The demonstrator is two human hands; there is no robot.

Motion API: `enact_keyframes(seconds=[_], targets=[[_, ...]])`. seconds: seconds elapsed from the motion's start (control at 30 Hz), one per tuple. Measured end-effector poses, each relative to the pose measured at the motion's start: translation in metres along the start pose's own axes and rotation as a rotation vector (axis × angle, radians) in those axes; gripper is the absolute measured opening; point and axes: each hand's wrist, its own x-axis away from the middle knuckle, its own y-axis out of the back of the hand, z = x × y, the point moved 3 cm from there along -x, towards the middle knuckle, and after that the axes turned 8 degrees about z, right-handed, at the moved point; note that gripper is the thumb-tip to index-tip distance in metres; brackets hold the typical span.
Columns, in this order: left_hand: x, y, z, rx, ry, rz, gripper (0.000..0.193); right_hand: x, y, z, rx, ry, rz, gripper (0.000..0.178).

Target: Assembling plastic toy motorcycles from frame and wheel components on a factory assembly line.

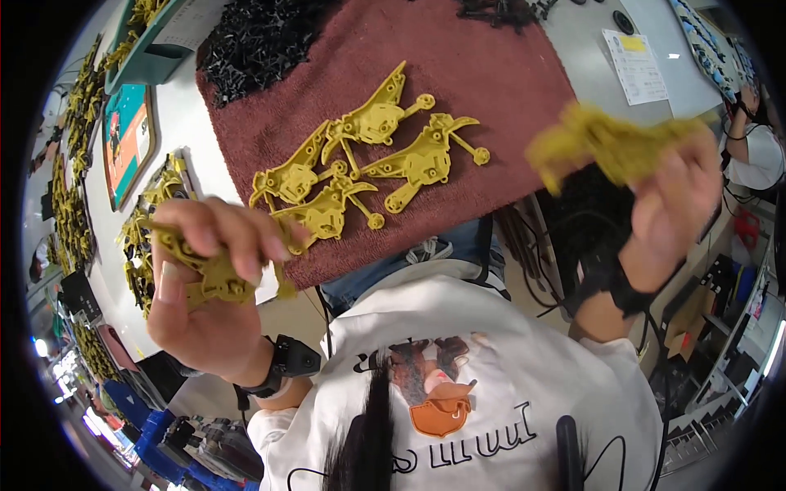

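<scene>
My left hand (205, 286) is closed around a yellow moulded plastic part (221, 282), held above the table's left side; the fingers cover some of it. Off to the right, my right hand (675, 188) grips another yellow plastic part (614, 147), blurred by motion and raised past the edge of the cloth. Between the hands, several similar yellow parts (422, 168) lie on a reddish-brown towel (508, 106). Each has a pointed arm and a round-ended stub.
A heap of small black pieces (258, 49) covers the towel's far left corner. More yellow parts (164, 184) line the table's left side, near a teal bin (151, 65) and a colourful picture board (128, 143). A paper sheet (636, 65) lies far right. Another person (753, 151) sits at right.
</scene>
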Motion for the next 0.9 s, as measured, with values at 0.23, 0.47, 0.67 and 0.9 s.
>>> enact_keyframes(seconds=[0.23, 0.47, 0.67, 0.9], targets=[[-0.026, -0.021, 0.031, 0.031, -0.16, -0.026, 0.021, -0.039, -0.019, -0.079, 0.283, -0.452, 0.226, 0.016], [-0.035, -0.041, 0.055, -0.061, -0.074, -0.055, 0.018, -0.025, -0.045, -0.053, 1.004, -0.023, 0.144, 0.017], [-0.053, -0.061, 0.072, -0.487, -0.08, 0.009, 0.031, 0.0, -0.049, -0.039, 0.122, -0.551, 0.275, 0.033], [-0.059, -0.062, 0.098, -1.666, 0.057, 0.02, 0.061, -0.016, 0.013, -0.069, 0.347, -0.537, 0.107, 0.023]])
